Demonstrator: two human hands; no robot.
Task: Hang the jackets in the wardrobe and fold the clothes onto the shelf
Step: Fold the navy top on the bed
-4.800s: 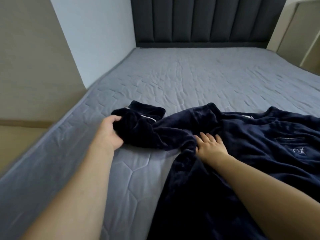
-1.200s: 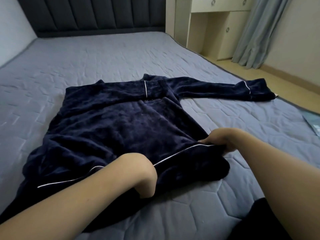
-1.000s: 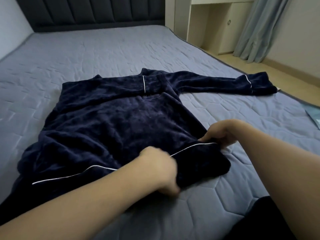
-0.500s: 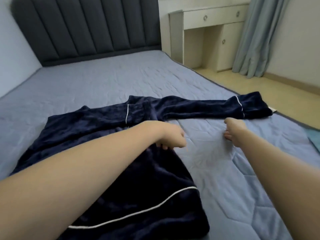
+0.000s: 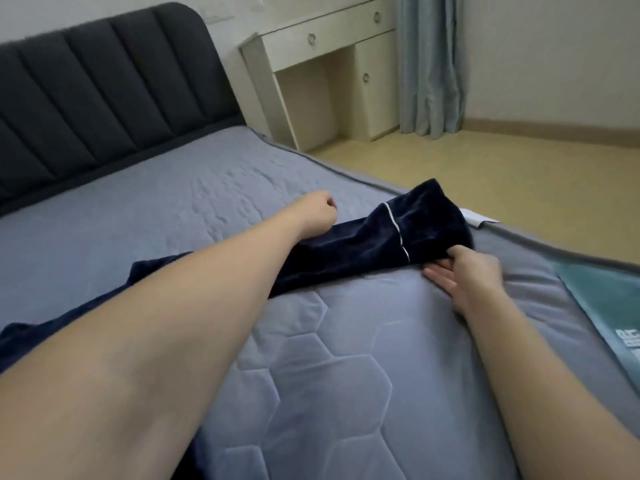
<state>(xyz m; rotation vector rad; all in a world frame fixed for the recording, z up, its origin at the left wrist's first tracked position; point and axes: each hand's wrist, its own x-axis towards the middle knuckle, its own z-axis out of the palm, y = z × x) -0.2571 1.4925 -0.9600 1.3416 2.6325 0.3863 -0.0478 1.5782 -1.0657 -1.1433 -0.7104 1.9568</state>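
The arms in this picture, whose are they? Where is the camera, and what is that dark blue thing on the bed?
There is no machine here. The arms belong to a person with a camera on their head, so you see what they see, looking down at their own hands. There is only this one view.

The person leans over a bed with a grey-blue quilted cover. On it lies a dark blue top with thin white trim. One sleeve stretches toward the bed's edge.

The right hand takes the sleeve by its cuff, thumb on top and fingers slipped underneath. The left hand is loosely curled by the sleeve and holds nothing that I can see.

Behind the bed are a dark headboard, a pale desk and a curtain.
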